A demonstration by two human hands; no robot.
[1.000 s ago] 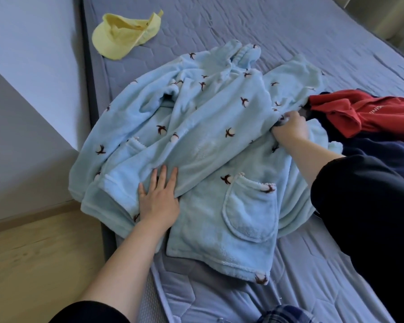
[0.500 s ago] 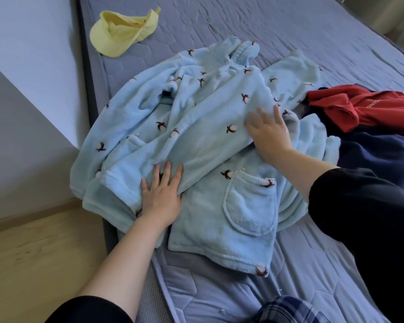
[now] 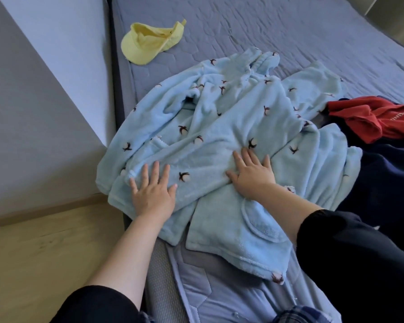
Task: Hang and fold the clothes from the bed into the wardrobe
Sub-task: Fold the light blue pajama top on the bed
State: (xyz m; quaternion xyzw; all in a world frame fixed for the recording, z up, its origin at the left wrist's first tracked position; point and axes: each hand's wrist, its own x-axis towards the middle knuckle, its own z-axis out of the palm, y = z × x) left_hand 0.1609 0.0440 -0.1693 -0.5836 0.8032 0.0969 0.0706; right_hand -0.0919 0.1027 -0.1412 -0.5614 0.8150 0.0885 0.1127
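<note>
A light blue fleece robe [image 3: 219, 127] with small dark flower prints lies partly folded on the grey-blue bed [image 3: 289, 38], near its left edge. My left hand [image 3: 152, 192] rests flat on the robe's lower left fold, fingers spread. Flat on the robe's middle, my right hand [image 3: 252, 176] presses the fabric with fingers straight. A pocket [image 3: 264, 224] shows on the lower flap, below my right wrist.
A yellow cap [image 3: 149, 41] lies upside down at the bed's far left. A red garment [image 3: 373, 117] sits on dark navy clothes [image 3: 387, 173] at the right. A grey wall and wooden floor [image 3: 44, 252] border the bed on the left. A plaid cloth [image 3: 308, 315] shows at the bottom.
My right hand has let go of the robe's right side and moved left and down onto its middle, now lying flat. My left hand stays pressed on the lower left fold.
</note>
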